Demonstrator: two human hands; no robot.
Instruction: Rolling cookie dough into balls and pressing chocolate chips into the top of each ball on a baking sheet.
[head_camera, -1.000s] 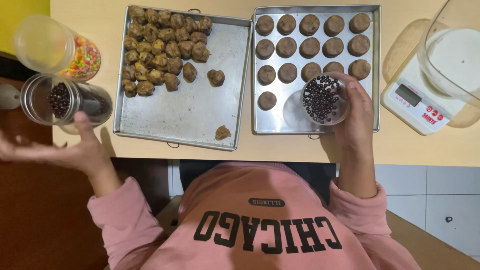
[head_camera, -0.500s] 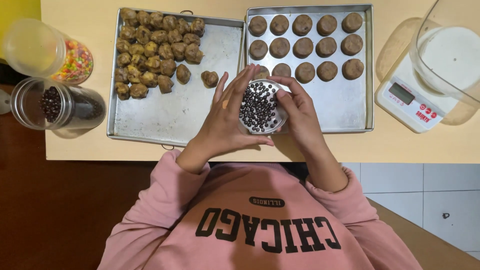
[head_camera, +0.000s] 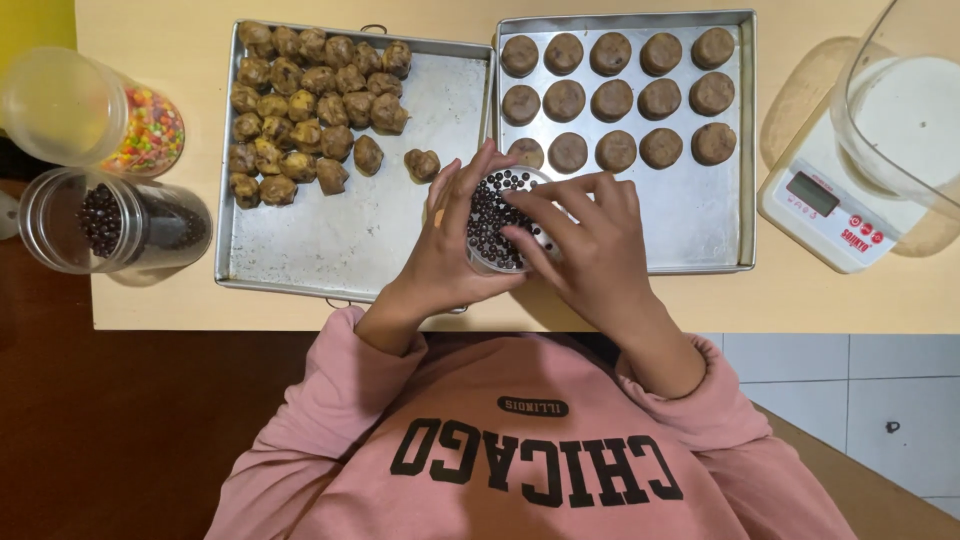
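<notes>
Both hands have barely shifted since half a sec ago; a full sec back the left hand was way out by the jars w/ only the right on the cup. Now left hand wraps the small clear cup of dark choc balls from its left side, fingers closed on the wall. Right hand cups it from the right, fingertips reaching over the rim onto the balls; can't tell if it's pinching one. Cup sits over the seam between the 2 trays: left tray w/ rough dough lumps just up-left of the grip, right tray w/ smooth rounds just above-right. Choc jar far left, scale far right.
</notes>
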